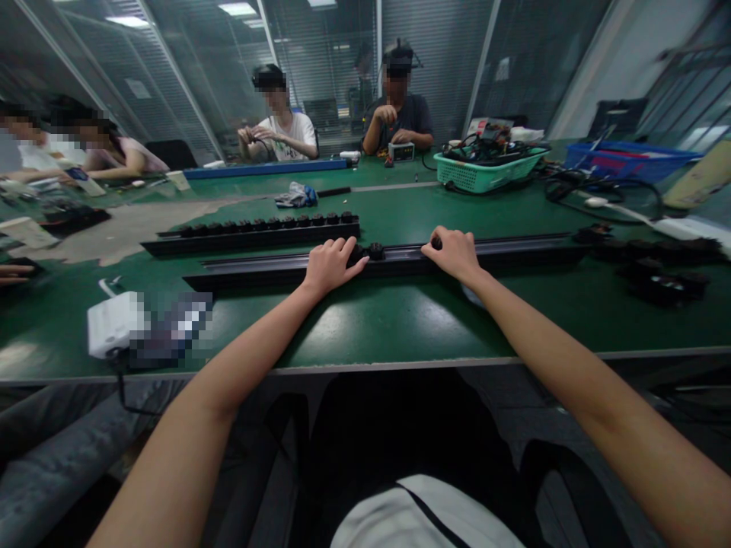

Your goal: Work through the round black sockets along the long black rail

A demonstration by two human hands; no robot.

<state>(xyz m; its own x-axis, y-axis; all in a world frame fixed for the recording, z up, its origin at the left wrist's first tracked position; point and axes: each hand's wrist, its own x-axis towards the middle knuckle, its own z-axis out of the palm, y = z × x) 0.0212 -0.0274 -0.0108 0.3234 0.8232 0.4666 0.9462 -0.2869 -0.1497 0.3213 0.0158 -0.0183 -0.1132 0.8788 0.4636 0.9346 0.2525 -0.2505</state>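
Note:
A long black rail (514, 253) lies across the green table (371, 320) in front of me. My left hand (330, 263) rests on the rail, fingers stretched out and touching two small black round sockets (368, 250) seated in it. My right hand (454, 251) sits on the rail a little to the right, fingers curled over a small black part (435, 243) that I cannot make out. A second black rail (251, 232), filled with several round sockets, lies just behind.
Loose black sockets (656, 266) lie at the right. A green basket (485, 171) of cables, a blue bin (628, 160) and a white device (114, 323) at the left edge stand on the table. Other people sit working across and at the left.

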